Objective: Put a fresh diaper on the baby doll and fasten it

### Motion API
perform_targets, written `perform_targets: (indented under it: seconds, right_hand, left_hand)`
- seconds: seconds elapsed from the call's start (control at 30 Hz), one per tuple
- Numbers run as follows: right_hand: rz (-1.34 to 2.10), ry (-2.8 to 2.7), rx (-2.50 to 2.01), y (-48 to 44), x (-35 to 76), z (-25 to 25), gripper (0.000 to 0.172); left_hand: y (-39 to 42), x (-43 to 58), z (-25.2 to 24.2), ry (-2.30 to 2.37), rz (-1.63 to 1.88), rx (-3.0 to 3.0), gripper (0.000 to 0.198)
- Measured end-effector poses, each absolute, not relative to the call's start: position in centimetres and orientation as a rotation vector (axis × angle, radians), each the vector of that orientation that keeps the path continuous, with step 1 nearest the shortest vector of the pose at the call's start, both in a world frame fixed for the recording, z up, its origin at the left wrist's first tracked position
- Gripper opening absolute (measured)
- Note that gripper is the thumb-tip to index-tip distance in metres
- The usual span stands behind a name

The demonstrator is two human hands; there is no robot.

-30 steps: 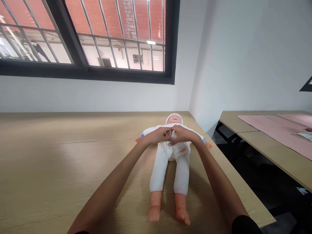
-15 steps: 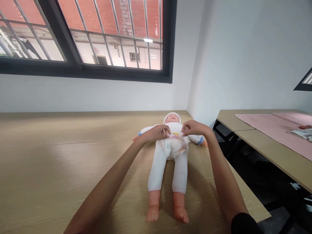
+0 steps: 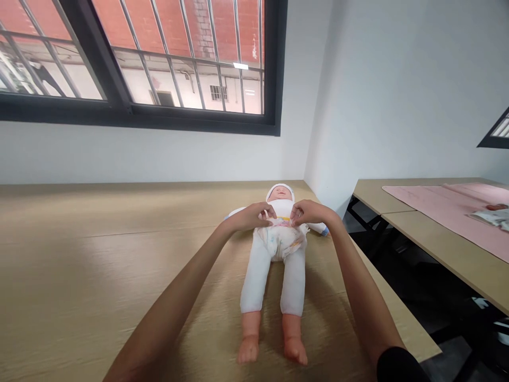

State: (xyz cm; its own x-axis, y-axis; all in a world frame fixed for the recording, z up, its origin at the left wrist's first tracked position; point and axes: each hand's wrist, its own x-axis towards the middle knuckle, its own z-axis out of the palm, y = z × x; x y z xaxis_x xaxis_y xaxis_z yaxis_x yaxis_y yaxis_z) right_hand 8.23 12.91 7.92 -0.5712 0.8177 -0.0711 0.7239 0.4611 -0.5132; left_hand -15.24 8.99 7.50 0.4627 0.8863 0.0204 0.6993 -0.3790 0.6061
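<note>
A baby doll (image 3: 252, 284) in white clothes and a white cap lies on its back, feet toward me. Around its hips sits a white diaper (image 3: 280, 241) with coloured prints and a yellow and pink strip at the waist. At the left side of that waist is my left hand (image 3: 258, 215), its thumb and fingers curled in on the diaper's upper edge. My right hand (image 3: 304, 213) pinches the same edge on the right side. The fingers partly cover what they grip, and my forearms hide much of the doll's arms.
The doll lies on a wooden table (image 3: 119, 276) set against a wall below a barred window (image 3: 191, 58). To the right, across a dark gap, stands another table (image 3: 421, 233) with a pink mat (image 3: 445, 204) and a folded printed item (image 3: 493, 216).
My right hand has come down and left, onto the diaper's waist. The left hand has shifted only slightly. The doll lies as before.
</note>
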Motion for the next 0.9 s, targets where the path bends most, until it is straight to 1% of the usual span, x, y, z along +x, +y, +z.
perform_targets:
  seconds: [0.33, 0.5, 0.7, 0.8, 0.9]
  right_hand:
    - [0.768, -2.528, -1.329, 12.73, 8.28, 8.09, 0.026]
    - [0.771, -2.534, -1.347, 12.29, 8.18, 8.56, 0.024]
    - [0.777, -2.523, -1.37, 12.05, 8.06, 8.77, 0.023]
    - [0.77, -2.524, -1.366, 12.26, 8.12, 8.53, 0.024]
    - [0.777, -2.53, -1.355, 12.5, 8.2, 8.24, 0.024]
  left_hand:
    - [8.99, -15.43, 7.76, 1.237, 0.476, 2.18, 0.03]
    - [8.84, -15.21, 7.77, 1.269, 0.514, 2.154, 0.022]
    - [8.99, -15.16, 7.45, 1.358, 0.535, 2.124, 0.025]
    - [9.17, -15.31, 7.38, 1.291, 0.54, 2.162, 0.024]
    - [9.24, -15.39, 7.44, 1.222, 0.545, 2.203, 0.027]
